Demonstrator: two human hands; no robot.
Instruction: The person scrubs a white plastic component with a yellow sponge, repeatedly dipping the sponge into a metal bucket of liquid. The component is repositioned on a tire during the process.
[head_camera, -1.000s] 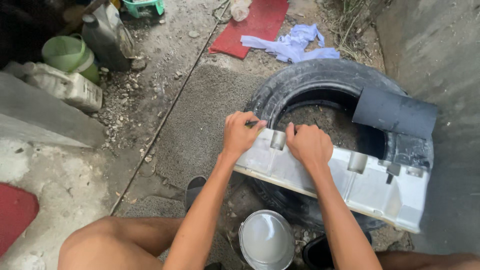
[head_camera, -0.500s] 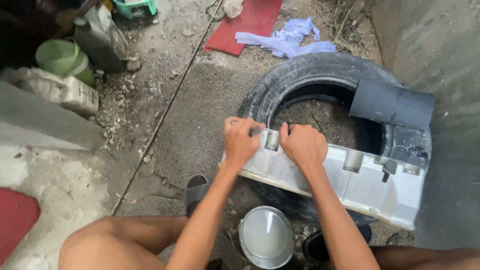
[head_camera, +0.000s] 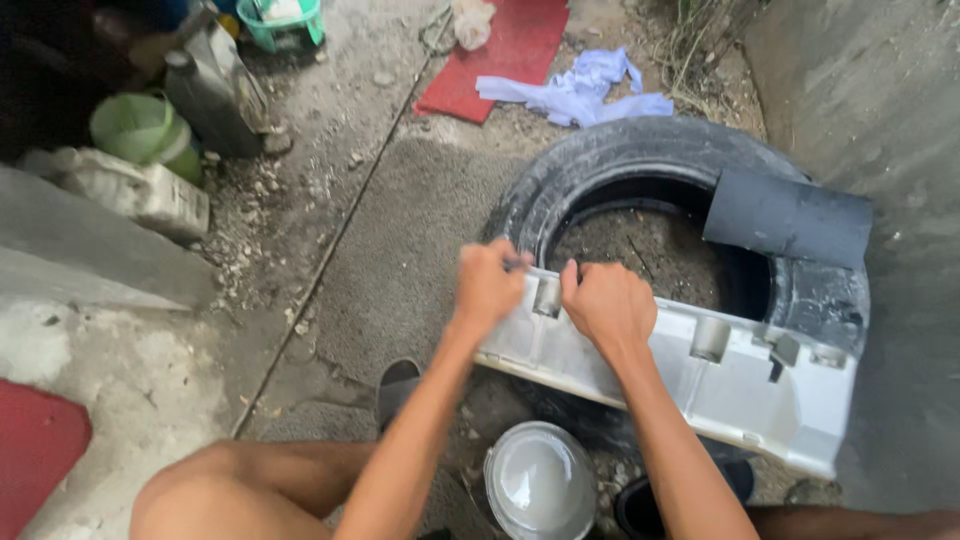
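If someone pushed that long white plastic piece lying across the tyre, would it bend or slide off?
The white plastic piece looks moulded with ribs and round sockets, so it is probably fairly stiff and light. It only rests across the tyre, with its right end past the rim, so a push might tip or slide it. The left hand and right hand both press on it.

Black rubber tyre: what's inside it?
Inside the black rubber tyre lies grey dirt or rubble. The long white plastic panel and both hands cover its near part.

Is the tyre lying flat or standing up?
Lying flat. The tyre shows its full ring and open centre facing up, and the grey panel under both hands rests across its near rim.
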